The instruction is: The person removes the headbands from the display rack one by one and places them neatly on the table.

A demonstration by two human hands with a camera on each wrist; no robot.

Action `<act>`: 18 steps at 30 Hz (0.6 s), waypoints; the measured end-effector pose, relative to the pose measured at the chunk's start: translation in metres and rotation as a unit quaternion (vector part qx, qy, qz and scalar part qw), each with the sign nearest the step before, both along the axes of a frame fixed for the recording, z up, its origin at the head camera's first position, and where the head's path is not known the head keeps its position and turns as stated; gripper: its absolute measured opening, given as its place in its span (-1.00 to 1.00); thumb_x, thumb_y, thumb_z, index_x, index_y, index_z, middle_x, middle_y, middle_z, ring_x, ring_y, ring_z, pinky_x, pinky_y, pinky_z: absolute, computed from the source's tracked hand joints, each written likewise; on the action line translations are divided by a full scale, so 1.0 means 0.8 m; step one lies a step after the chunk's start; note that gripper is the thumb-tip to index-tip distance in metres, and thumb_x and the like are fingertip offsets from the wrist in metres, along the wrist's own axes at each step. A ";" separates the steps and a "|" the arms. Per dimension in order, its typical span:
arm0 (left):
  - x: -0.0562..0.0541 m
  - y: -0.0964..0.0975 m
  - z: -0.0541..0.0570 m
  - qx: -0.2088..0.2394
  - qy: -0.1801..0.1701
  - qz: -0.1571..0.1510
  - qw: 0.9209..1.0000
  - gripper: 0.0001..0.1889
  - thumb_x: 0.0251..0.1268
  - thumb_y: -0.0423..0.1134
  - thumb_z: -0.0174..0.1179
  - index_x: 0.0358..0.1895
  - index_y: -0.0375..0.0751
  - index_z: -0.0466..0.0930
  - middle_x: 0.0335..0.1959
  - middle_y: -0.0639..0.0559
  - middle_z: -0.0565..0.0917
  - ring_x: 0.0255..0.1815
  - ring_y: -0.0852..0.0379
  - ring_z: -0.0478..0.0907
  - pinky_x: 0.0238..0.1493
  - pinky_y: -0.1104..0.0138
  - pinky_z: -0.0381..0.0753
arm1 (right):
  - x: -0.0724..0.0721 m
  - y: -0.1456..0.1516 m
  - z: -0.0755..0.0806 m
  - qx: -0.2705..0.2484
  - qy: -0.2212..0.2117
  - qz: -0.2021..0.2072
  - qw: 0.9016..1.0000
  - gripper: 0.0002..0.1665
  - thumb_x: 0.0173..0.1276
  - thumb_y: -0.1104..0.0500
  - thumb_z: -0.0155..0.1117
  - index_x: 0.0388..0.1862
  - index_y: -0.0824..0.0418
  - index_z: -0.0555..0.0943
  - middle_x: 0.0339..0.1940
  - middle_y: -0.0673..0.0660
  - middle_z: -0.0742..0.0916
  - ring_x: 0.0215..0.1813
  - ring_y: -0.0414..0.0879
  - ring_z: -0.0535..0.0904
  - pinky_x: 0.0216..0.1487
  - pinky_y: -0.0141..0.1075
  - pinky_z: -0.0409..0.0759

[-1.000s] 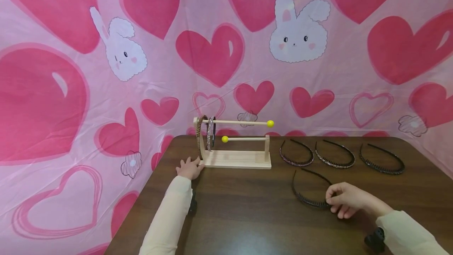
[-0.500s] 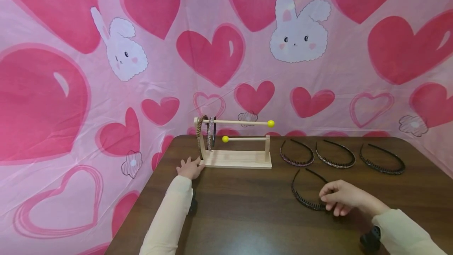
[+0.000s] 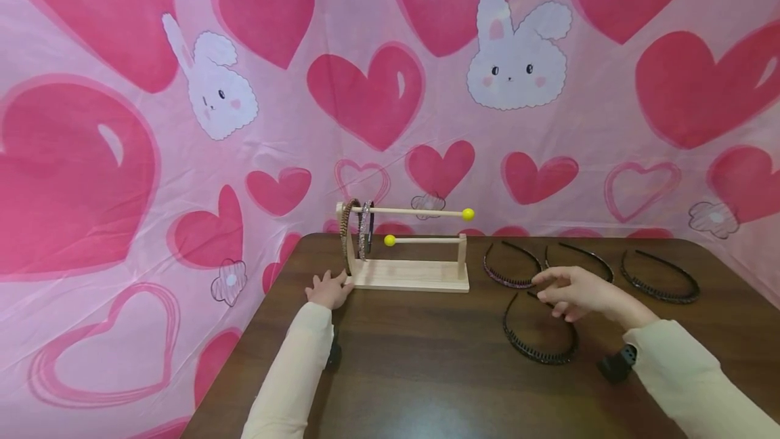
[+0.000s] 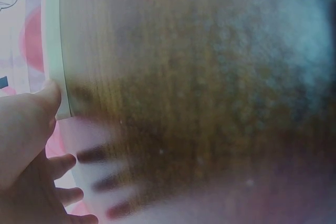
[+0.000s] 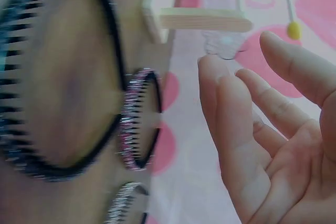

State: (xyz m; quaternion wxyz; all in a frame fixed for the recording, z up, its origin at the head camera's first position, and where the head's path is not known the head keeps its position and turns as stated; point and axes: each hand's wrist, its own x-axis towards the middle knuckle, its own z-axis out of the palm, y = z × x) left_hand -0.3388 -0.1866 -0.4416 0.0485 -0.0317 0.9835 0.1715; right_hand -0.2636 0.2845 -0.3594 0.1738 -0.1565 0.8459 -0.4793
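Note:
My left hand (image 3: 329,290) rests on the table with fingers spread, its thumb against the left end of the wooden headband stand (image 3: 414,278). In the left wrist view that thumb (image 4: 51,95) touches the pale edge of the stand's base. My right hand (image 3: 581,295) hovers over the table with nothing in it, fingers loosely bent and thumb apart. Below it lies a black toothed headband (image 3: 539,356), which looks bluish and glittery (image 5: 113,30) in the right wrist view. Behind the hand are a pink-glitter headband (image 3: 508,282) and a partly covered silvery headband (image 3: 603,261).
On the stand's upper rod (image 3: 420,211) hang a brown-gold headband (image 3: 344,239) and a silvery headband (image 3: 363,232) at the left end. Yellow balls cap both rods. A dark headband (image 3: 667,297) lies at the right. A pink heart-patterned cloth (image 3: 365,5) hangs behind the table.
My right hand has let go of the near black headband, after shifting it slightly left, and has risen up and away toward the back row. The left hand stays put.

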 end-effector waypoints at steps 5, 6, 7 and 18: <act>0.002 0.002 0.001 -0.002 -0.001 0.002 1.000 -0.43 0.41 0.04 -0.12 0.40 -0.10 0.15 0.37 -0.35 0.07 0.34 -0.44 -0.15 0.17 -0.28 -0.12 | -0.017 -0.009 0.031 0.008 0.026 -0.011 1.000 -0.34 0.29 0.10 0.23 0.24 0.43 0.29 -0.26 0.18 0.62 -0.33 0.12 0.61 -0.42 -0.12 0.60; 0.002 0.002 0.002 -0.002 -0.002 0.001 1.000 -0.43 0.41 0.04 -0.12 0.40 -0.09 0.15 0.38 -0.35 0.07 0.34 -0.44 -0.15 0.17 -0.28 -0.12 | -0.020 -0.011 0.037 0.009 0.029 -0.014 0.999 -0.32 0.29 0.09 0.23 0.25 0.43 0.28 -0.26 0.18 0.62 -0.33 0.12 0.61 -0.41 -0.12 0.60; 0.002 0.002 0.003 -0.002 -0.002 0.002 1.000 -0.43 0.41 0.04 -0.12 0.40 -0.09 0.15 0.38 -0.35 0.07 0.34 -0.44 -0.15 0.17 -0.28 -0.12 | -0.022 -0.013 0.044 0.012 0.034 -0.016 0.999 -0.31 0.29 0.09 0.23 0.26 0.43 0.27 -0.25 0.19 0.61 -0.32 0.11 0.61 -0.39 -0.12 0.60; 0.005 0.003 0.007 -0.006 0.000 0.003 1.000 -0.44 0.41 0.04 -0.11 0.40 -0.09 0.17 0.37 -0.35 0.08 0.34 -0.43 -0.13 0.17 -0.27 -0.08 | -0.055 -0.044 0.108 0.049 0.106 -0.031 0.993 -0.28 0.26 0.02 0.26 0.27 0.36 0.29 -0.12 0.30 0.61 -0.32 0.05 0.62 -0.35 -0.12 0.61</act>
